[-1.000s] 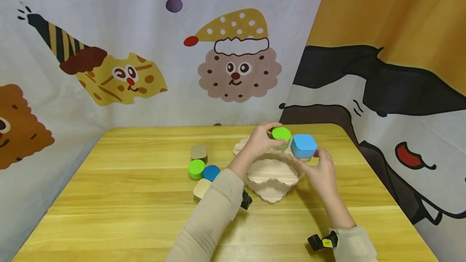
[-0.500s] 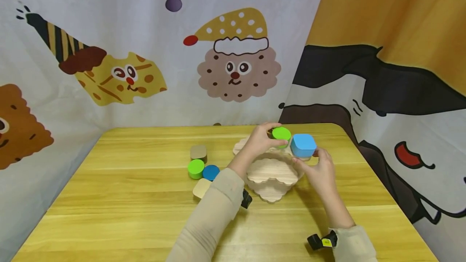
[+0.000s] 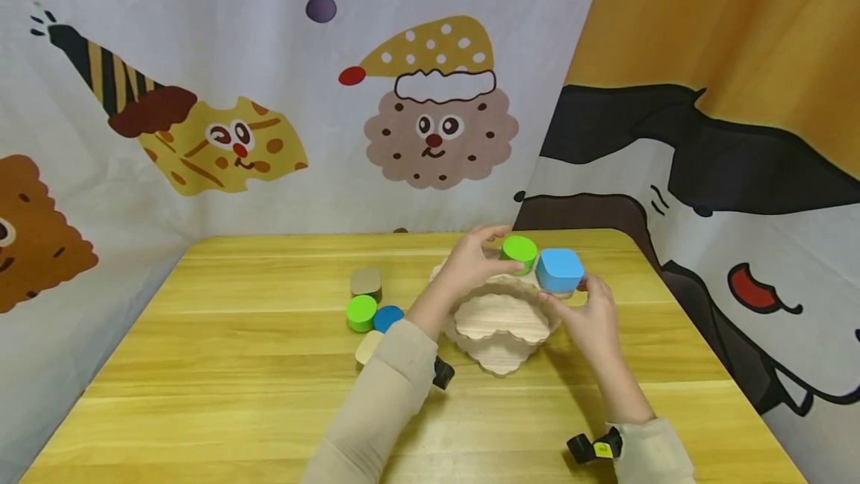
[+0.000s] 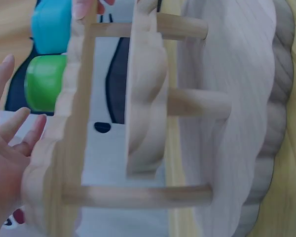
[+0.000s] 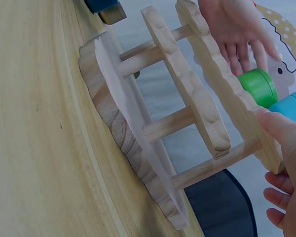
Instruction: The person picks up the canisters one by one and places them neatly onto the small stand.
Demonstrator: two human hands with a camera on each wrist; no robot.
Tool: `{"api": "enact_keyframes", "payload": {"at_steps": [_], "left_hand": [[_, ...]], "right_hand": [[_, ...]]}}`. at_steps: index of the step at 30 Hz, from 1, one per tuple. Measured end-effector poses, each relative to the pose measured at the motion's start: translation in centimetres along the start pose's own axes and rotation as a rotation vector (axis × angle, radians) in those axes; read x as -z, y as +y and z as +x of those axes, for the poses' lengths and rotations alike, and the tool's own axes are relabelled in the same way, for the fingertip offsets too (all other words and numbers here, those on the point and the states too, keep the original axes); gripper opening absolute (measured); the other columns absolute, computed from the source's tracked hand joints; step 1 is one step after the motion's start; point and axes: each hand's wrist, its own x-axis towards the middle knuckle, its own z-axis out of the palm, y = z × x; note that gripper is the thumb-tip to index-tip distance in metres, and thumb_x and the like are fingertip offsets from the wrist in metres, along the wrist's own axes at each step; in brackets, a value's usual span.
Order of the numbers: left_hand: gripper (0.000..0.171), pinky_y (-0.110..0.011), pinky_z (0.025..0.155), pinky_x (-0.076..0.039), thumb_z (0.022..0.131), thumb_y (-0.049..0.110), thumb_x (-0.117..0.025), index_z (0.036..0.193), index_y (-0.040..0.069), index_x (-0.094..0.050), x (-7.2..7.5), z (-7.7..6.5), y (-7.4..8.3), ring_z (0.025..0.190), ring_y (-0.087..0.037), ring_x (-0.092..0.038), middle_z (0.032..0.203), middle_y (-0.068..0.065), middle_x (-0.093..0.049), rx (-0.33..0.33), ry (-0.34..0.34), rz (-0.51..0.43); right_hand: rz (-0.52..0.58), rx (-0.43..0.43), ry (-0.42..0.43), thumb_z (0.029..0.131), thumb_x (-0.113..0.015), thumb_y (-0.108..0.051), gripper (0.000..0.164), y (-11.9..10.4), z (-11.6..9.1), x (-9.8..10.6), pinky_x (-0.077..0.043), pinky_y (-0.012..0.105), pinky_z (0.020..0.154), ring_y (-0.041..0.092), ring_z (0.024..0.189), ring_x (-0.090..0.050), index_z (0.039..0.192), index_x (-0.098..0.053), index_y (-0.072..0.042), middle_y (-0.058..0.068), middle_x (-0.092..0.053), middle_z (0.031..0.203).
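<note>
A wooden stand [image 3: 502,317] has scalloped tiers joined by round dowels. On its top tier sit a green round block [image 3: 519,252] and, to the right, a light blue rounded-square block [image 3: 561,269]. My left hand [image 3: 468,266] is beside the green block; the left wrist view shows its fingers spread and apart from the green block [image 4: 45,83]. At the top tier's right end, my right hand [image 3: 593,317] grips the edge, with the thumb [image 5: 276,121] on top and the fingers curled below.
Left of the stand lie a tan block [image 3: 366,284], a second green round block [image 3: 361,313], a dark blue round block [image 3: 387,318] and a cream block [image 3: 369,348], partly behind the left sleeve. A printed curtain [image 3: 269,21] hangs behind the wooden table [image 3: 201,394].
My left hand has drawn back slightly to the left from the green block, which stays on the top tier. The right hand and the stand have held still.
</note>
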Motion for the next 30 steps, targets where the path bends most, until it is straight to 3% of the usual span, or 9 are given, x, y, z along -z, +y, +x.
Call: {"api": "enact_keyframes", "payload": {"at_steps": [6, 11, 21, 30], "left_hand": [[0.066, -0.036, 0.098, -0.042, 0.077, 0.029, -0.082, 0.135, 0.017, -0.055, 1.5, -2.0, 0.9, 0.123, -0.015, -0.046, 0.134, 0.003, -0.05, -0.064, 0.066, 0.013], [0.065, -0.042, 0.102, -0.037, 0.076, 0.026, -0.083, 0.134, 0.014, -0.056, 2.6, -3.8, 1.5, 0.123, -0.017, -0.045, 0.133, 0.002, -0.052, -0.112, 0.088, 0.03], [0.063, -0.049, 0.103, -0.034, 0.076, 0.025, -0.083, 0.133, 0.019, -0.056, 5.2, -8.3, 1.9, 0.12, -0.013, -0.047, 0.129, 0.004, -0.054, -0.112, 0.121, 0.017], [0.063, -0.047, 0.102, -0.035, 0.076, 0.025, -0.083, 0.133, 0.02, -0.056, 8.2, -11.4, 0.9, 0.118, -0.013, -0.048, 0.129, 0.003, -0.055, -0.12, 0.143, 0.053]], "right_hand": [[0.006, -0.008, 0.007, 0.076, -0.081, -0.04, 0.075, 0.0, 0.0, 0.1, -0.038, 0.051, 0.084, 0.04, 0.104, -0.047, 0.123, -0.05, 0.01, 0.023, -0.051, 0.11], [0.004, -0.013, 0.009, 0.076, -0.081, -0.04, 0.075, 0.1, -0.1, 0.1, -0.038, 0.051, 0.085, 0.04, 0.105, -0.046, 0.123, -0.05, 0.01, 0.024, -0.051, 0.11], [0.003, -0.021, -0.002, 0.075, -0.08, -0.043, 0.077, 0.1, -0.1, 0.0, -0.038, 0.051, 0.086, 0.04, 0.106, -0.046, 0.124, -0.05, 0.009, 0.023, -0.051, 0.111], [0.003, -0.022, -0.003, 0.076, -0.08, -0.043, 0.078, -0.1, -0.1, 0.0, -0.038, 0.051, 0.085, 0.04, 0.106, -0.046, 0.124, -0.049, 0.009, 0.024, -0.051, 0.112]]}}
